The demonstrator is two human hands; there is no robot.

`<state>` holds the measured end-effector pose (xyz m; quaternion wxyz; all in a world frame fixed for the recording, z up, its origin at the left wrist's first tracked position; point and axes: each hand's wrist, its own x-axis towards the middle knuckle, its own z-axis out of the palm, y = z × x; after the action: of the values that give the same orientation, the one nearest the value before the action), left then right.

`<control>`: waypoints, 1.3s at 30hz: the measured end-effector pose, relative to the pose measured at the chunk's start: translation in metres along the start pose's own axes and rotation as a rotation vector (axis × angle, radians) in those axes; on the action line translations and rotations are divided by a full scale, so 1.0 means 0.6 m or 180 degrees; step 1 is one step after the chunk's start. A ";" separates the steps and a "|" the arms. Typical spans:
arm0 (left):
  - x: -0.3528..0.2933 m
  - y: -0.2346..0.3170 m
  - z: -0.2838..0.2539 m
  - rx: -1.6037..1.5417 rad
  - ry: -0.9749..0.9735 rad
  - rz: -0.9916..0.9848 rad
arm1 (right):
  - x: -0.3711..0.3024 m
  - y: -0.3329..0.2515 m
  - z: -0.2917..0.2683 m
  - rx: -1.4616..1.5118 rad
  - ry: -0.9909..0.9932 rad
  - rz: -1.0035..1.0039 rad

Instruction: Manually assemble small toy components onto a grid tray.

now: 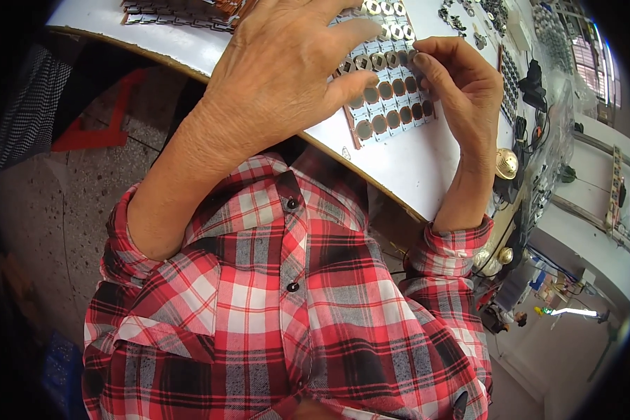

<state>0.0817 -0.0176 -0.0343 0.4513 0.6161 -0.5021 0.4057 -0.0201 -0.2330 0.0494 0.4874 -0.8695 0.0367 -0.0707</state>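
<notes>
A flat panel (353, 131) of pale blue, board-like units lies on the white table near its front edge. Rows of dark round discs (379, 123) fill its near part, and shiny silver discs (378, 61) sit in the rows farther off. My left hand (287, 70) reaches across the panel's left side, fingers stretched out and thumb apart, covering part of the rows. At the panel's right edge, my right hand (465, 87) has thumb and forefinger pinched together beside the end of a silver row. What lies between those fingertips is too small to tell.
Stacked panels (178, 17) with brown edges lie at the far left of the table (406, 164). Small dark parts (455, 19) are scattered at the far right. A gold dome-shaped object (506, 164) and cables stand beyond my right forearm. A red frame (101, 129) is on the floor at left.
</notes>
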 end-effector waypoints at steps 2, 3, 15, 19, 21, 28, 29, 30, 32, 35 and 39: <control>0.003 0.002 0.000 -0.0024 -0.0024 -0.0016 | -0.001 0.007 0.000 0.0008 -0.0062 -0.0051; 0.004 0.003 -0.001 -0.0040 -0.0044 -0.0033 | -0.002 0.008 0.000 0.0014 -0.0132 -0.0107; 0.081 0.057 -0.068 -0.0078 -0.1722 -0.1458 | -0.012 -0.011 0.012 -0.0360 0.0019 0.0091; 0.066 0.046 -0.057 -0.0089 -0.1670 -0.1490 | -0.007 -0.002 0.019 -0.0315 0.0230 -0.0085; 0.014 0.011 -0.016 0.0211 -0.0176 -0.0090 | -0.005 -0.003 0.020 -0.0275 0.0231 -0.0032; 0.082 0.059 -0.071 -0.0037 -0.1644 -0.1475 | -0.007 -0.002 0.022 -0.0310 0.0198 -0.0270; 0.082 0.060 -0.070 -0.0045 -0.1650 -0.1473 | -0.008 0.001 0.021 -0.0326 0.0230 -0.0263; 0.083 0.060 -0.069 -0.0053 -0.1655 -0.1470 | -0.009 0.004 0.020 -0.0342 0.0263 -0.0255; 0.079 0.059 -0.068 0.0055 -0.1666 -0.1390 | -0.006 0.006 0.018 -0.0295 0.0222 -0.0197; 0.028 0.025 -0.029 0.0311 -0.0948 -0.0694 | 0.000 0.006 0.016 -0.0217 0.0109 -0.0177; 0.084 0.060 -0.068 -0.0008 -0.1687 -0.1429 | -0.001 0.006 -0.008 -0.0085 -0.0303 0.0030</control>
<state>0.0525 0.0058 0.0296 0.3839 0.7946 -0.4543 0.1216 -0.0216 -0.2391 0.0488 0.4773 -0.8782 0.0186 -0.0265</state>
